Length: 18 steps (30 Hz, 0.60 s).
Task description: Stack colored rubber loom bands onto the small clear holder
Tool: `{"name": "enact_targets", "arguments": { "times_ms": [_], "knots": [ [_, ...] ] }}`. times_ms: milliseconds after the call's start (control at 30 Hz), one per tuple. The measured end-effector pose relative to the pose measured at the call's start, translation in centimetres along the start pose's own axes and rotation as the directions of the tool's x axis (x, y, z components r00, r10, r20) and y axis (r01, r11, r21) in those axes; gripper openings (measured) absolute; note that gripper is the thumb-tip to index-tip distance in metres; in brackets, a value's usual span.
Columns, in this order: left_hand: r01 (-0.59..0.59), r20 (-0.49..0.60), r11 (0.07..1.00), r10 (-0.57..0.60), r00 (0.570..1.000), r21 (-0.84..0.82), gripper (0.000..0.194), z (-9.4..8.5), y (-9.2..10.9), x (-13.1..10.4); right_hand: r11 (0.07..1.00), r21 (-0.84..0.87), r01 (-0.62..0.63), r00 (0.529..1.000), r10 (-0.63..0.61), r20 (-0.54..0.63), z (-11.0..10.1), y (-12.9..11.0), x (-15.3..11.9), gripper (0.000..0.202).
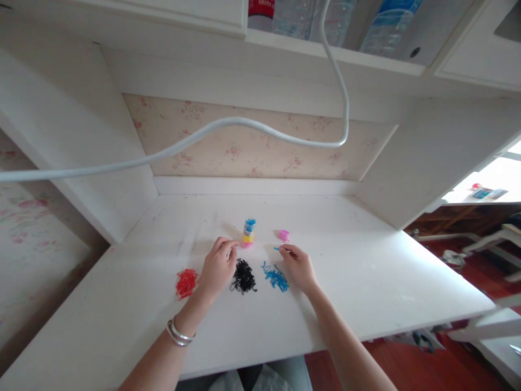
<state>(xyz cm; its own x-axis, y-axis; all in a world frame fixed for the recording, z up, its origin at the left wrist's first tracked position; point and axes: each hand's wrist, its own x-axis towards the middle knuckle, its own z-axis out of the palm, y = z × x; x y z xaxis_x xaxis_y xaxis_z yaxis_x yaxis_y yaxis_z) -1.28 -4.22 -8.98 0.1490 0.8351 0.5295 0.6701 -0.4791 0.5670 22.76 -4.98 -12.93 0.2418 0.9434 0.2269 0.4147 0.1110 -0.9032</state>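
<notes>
A small clear jar stands upright on the white desk, layered with pink, yellow and blue pieces up to its top. Just left of its base, my left hand has its fingers curled together; whatever they may hold is too small to make out. My right hand pinches a small blue rubber band between thumb and fingertips. Below that hand lies a loose pile of blue rubber bands. A black pile of bands sits between the hands, and a red pile lies left of my left wrist.
A pink cap rests on the desk right of the jar. A white cable hangs across the view above. Plastic bottles stand on the overhead shelf. White side panels flank the desk.
</notes>
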Motion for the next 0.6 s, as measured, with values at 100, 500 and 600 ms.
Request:
{"name": "enact_targets", "arguments": {
  "times_ms": [100, 500, 600],
  "knots": [
    [-0.01, 0.044, 1.0, 0.009, 0.999, 0.016, 0.02, 0.4, -0.1, -0.6, 0.99, -0.021, 0.137, 0.99, -0.138, -0.018, 0.4, -2.5, 0.8, 0.028],
    [-0.033, 0.109, 0.991, 0.019, 0.994, 0.127, 0.021, 0.4, 0.0, -1.4, 0.791, -0.371, 0.487, 0.867, -0.489, 0.096, 3.2, -11.3, 5.5, 0.022],
    [-0.036, 0.122, 0.99, 0.019, 0.992, 0.139, 0.021, 0.3, -0.1, -1.4, 0.707, -0.45, 0.546, 0.835, -0.507, 0.215, 3.4, -11.4, 6.2, 0.02]
  ]
}}
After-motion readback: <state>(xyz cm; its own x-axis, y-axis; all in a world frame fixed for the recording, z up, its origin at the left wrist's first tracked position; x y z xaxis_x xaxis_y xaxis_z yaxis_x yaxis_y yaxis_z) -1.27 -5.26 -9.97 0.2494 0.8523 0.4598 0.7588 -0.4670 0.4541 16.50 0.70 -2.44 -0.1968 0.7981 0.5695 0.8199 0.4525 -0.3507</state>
